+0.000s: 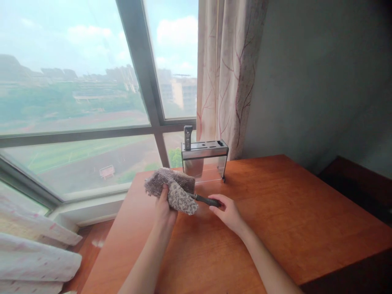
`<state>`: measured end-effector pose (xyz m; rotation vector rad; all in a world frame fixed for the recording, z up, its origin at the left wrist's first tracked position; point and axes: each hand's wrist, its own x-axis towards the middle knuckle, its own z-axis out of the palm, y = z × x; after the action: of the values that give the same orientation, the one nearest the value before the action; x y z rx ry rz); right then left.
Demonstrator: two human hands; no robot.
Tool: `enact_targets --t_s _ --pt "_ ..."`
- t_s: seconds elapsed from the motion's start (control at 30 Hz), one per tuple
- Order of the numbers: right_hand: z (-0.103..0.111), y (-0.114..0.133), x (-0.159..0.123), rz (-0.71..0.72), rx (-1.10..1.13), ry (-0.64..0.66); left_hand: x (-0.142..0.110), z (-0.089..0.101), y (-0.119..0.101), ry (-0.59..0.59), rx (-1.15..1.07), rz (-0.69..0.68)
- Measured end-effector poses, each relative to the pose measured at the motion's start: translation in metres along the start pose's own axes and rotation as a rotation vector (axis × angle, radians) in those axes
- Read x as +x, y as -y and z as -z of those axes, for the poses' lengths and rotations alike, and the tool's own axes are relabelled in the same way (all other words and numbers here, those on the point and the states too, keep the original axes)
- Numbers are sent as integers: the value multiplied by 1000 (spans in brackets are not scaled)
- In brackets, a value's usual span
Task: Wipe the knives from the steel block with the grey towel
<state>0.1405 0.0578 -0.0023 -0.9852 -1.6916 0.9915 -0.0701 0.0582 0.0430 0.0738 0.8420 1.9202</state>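
My right hand [226,209] is closed around the ridged black handle of a knife [206,199], whose handle points right. A fluffy grey cloth [170,188] is folded over the blade and hides most of it. With the thumb on top, my left hand [165,208] grips the cloth from below, around the covered blade. Both hands are above the near left part of the wooden table. Just beyond the cloth stands a metal knife holder [205,149] with clear sides, and one dark handle [188,137] sticks up from its left end.
The reddish-brown table [260,237] spreads to the right, and its left edge runs near a large window [76,81]. Behind the holder hangs a patterned curtain [226,73] beside a grey wall [306,81]. More curtain fabric [36,257] lies at lower left.
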Motion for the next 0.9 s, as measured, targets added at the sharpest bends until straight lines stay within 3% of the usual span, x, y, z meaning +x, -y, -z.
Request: enact_targets --t_s 0.43,0.67,0.8,0.9 --pt "-2 9 -3 6 -61 17 4 2 -2 21 -26 -3" --pt "-8 -1 -3 6 -2 -33 -18 6 30 152 97 127" --pt "-6 3 -2 10 69 -72 -28 8 42 188 143 123" --pt "-3 12 -2 -97 217 -56 -30 9 44 201 168 141"
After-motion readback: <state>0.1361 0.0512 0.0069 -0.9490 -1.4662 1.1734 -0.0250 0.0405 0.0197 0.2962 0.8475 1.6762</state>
